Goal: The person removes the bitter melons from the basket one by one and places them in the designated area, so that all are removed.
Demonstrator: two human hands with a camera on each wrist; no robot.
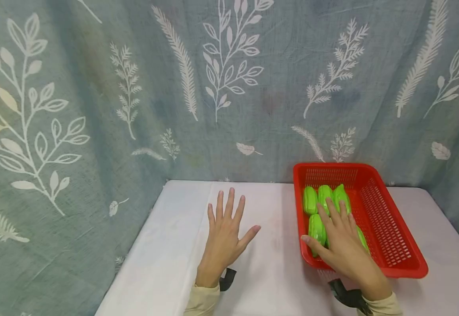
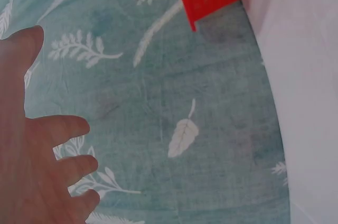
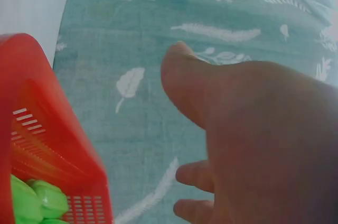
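Observation:
My left hand (image 1: 224, 235) is held over the white table with its fingers straight and spread, holding nothing. To the right stands a red plastic basket (image 1: 391, 232) with slotted walls. Several glossy, bright green, ridged fruit- or vegetable-like pieces (image 1: 310, 200) lie in its left part. My right hand (image 1: 341, 245), also spread and holding nothing, is above the basket's front left and hides some of the green pieces. In the right wrist view, a gap separates this hand (image 3: 264, 123) from the basket wall (image 3: 79, 145). Left wrist view: spread fingers (image 2: 74, 168), nothing in them.
A white cloth (image 1: 269, 210) covers the table. Behind and to the left hangs a grey-green curtain (image 1: 269, 87) with white leaf prints. Black straps (image 1: 227, 279) sit at both wrists. The basket stands near the table's back edge, right of the middle.

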